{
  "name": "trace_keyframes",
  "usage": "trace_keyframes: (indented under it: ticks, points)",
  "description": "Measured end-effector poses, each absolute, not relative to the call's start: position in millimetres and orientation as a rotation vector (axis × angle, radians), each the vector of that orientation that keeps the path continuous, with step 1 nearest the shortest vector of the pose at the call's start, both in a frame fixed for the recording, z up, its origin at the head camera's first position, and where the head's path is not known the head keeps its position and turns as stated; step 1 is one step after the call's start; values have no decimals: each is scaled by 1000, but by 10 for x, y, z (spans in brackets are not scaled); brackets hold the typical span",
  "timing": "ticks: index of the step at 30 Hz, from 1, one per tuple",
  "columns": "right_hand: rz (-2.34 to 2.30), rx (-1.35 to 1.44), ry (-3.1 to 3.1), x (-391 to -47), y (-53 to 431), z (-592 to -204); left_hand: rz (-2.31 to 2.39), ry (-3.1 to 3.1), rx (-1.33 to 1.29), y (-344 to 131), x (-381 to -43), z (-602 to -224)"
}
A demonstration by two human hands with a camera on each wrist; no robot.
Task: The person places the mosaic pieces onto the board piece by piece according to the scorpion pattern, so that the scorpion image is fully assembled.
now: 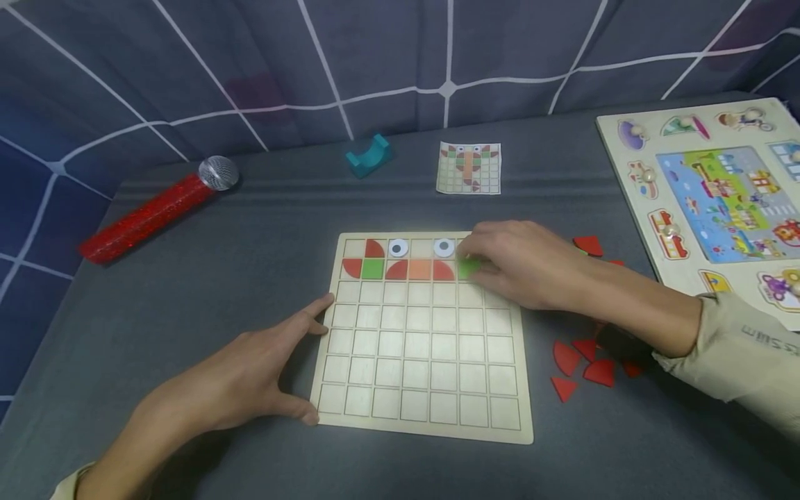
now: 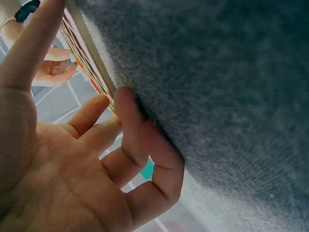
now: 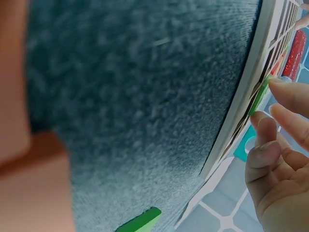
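Observation:
A pale wooden grid board (image 1: 417, 375) lies flat, its second row partly filled with red quarter-circles, a green square and an orange square. Two round eye pieces (image 1: 398, 248) sit in the top row. My right hand (image 1: 525, 267) pinches a green square tile (image 1: 467, 268) at the second row, right of a red quarter-circle (image 1: 443, 270). In the right wrist view the tile (image 3: 259, 96) is tilted against the board between thumb and fingers. My left hand (image 1: 244, 378) rests along the board's left edge, thumb by the near corner and fingertips touching the side.
Loose red pieces (image 1: 566, 357) lie right of the board, some partly hidden under the right forearm. A small pattern card (image 1: 469, 169) and a teal curved block (image 1: 370, 157) stand behind it. A red microphone (image 1: 153, 212) lies left; a knobbed picture puzzle (image 1: 719, 208) lies right.

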State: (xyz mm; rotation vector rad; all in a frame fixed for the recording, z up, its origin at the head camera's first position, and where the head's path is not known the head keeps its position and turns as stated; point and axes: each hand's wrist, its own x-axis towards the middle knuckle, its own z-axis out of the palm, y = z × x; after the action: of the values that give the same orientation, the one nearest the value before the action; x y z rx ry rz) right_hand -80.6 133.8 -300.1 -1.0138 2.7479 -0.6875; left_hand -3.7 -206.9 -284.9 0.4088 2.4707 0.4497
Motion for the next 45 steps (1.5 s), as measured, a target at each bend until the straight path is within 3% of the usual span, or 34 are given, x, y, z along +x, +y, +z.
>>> trace_keyframes:
  ticks: [25, 45]
  points:
    - [-722, -1074, 2727, -755, 1466, -2977, 443, 2463, 398, -2075, -36, -2855]
    - [-659, -1035, 2728, -379, 1816, -2966, 456, 2469, 417, -2072, -30, -2862]
